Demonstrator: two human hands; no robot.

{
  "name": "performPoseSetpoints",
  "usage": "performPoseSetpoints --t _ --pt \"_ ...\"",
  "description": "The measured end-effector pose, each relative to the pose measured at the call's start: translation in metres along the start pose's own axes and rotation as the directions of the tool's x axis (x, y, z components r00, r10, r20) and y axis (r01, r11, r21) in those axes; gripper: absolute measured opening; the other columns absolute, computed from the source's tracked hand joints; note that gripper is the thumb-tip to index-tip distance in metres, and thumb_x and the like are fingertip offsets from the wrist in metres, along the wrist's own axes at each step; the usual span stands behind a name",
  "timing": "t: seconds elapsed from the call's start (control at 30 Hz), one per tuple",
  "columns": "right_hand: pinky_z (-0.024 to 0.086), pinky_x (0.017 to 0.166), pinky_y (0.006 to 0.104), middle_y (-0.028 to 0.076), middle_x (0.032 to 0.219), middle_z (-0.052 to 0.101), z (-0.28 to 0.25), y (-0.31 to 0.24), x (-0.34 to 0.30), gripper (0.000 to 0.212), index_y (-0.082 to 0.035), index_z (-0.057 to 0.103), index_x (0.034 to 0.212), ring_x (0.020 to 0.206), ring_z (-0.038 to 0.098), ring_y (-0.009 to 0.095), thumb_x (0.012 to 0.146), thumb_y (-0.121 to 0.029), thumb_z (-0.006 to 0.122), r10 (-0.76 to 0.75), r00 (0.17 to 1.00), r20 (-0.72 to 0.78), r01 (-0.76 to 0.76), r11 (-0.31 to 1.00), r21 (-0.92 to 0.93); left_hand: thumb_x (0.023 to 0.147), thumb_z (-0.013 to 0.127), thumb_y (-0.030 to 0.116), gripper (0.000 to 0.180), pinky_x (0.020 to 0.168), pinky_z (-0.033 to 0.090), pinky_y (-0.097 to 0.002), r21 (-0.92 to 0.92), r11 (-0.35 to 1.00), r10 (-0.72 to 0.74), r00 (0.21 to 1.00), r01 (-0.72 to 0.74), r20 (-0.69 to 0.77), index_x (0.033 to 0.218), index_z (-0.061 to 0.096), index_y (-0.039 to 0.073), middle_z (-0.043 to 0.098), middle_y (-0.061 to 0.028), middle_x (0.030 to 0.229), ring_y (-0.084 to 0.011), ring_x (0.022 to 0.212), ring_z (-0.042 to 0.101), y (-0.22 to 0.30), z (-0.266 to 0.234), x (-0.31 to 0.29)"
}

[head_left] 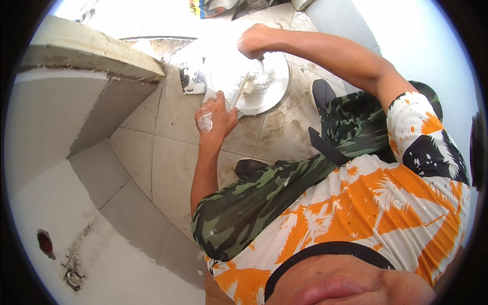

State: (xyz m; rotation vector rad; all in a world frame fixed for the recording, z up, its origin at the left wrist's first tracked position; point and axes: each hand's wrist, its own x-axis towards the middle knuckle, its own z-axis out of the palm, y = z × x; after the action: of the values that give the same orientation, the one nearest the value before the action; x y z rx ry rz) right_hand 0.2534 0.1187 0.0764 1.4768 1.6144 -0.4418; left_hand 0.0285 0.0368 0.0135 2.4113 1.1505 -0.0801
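Note:
A round white basin [281,91] stands on the tiled floor with lumpy whitish paste [257,86] in it. At its near left side is my left hand [216,116], smeared with white. Its thumb and fingers close on a flat, paste-covered trowel [236,95], whose long straight edge slants over the basin. My right hand [253,41] is curled into a fist above the far side of the basin. A pale piece shows just under that fist, but glare and the fingers hide what it is.
A paint-spotted dark plate [192,76] lies left of the basin. A ledge [91,51] juts out on the left, above a tiled wall base [132,195]. My shoes [249,168] are near the basin. Colourful bags [218,7] lie at the far edge.

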Motion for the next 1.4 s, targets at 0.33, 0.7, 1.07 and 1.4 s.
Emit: performPoseSetpoints --t 0.33,0.7,1.07,1.4 --pt "0.055 0.054 0.0349 0.013 0.074 0.073 0.013 0.019 -0.012 0.016 -0.001 0.076 0.09 0.064 0.071 0.024 0.082 -0.015 0.078 -0.041 0.997 -0.062 0.046 0.996 0.078 0.078 0.078 0.021 0.062 0.09 0.052 -0.046 -0.348 0.937 -0.067 0.974 -0.013 -0.216 0.132 0.057 0.001 0.068 -0.023 0.115 -0.0412 0.106 0.066 -0.045 0.013 -0.02" --pt "0.058 0.068 0.0386 0.012 0.092 0.077 -0.003 0.04 -0.005 0.016 -0.004 0.079 0.096 0.084 0.075 0.024 0.082 -0.012 0.076 0.134 0.987 -0.092 -0.138 0.99 -0.03 0.084 0.082 0.022 0.063 0.09 0.053 -0.0411 -0.655 0.753 -0.33 0.823 -0.067 -0.463 0.135 0.05 0.0 0.068 -0.0193 0.115 -0.029 0.102 0.069 -0.096 0.006 -0.075" --pt "0.062 0.062 0.0461 0.014 0.093 0.077 0.034 0.021 0.051 0.023 -0.005 0.079 0.098 0.082 0.075 0.031 0.083 -0.01 0.062 -0.077 0.917 -0.391 0.035 0.993 -0.114 0.086 0.081 0.014 0.061 0.095 0.053 -0.0399 -0.767 0.632 -0.351 0.838 -0.116 -0.417 0.135 0.049 -0.003 0.067 -0.0184 0.117 -0.0266 0.106 0.068 -0.092 0.0 -0.09" --pt "0.061 0.056 0.0482 0.013 0.091 0.078 0.027 0.011 0.052 0.021 -0.007 0.079 0.096 0.082 0.075 0.03 0.083 -0.011 0.064 0.018 0.908 -0.419 -0.043 0.998 -0.051 0.084 0.083 0.018 0.061 0.091 0.055 -0.0389 -0.718 0.678 -0.39 0.751 -0.158 -0.533 0.132 0.052 -0.002 0.07 -0.0176 0.113 -0.0251 0.099 0.071 -0.107 -0.022 -0.104"
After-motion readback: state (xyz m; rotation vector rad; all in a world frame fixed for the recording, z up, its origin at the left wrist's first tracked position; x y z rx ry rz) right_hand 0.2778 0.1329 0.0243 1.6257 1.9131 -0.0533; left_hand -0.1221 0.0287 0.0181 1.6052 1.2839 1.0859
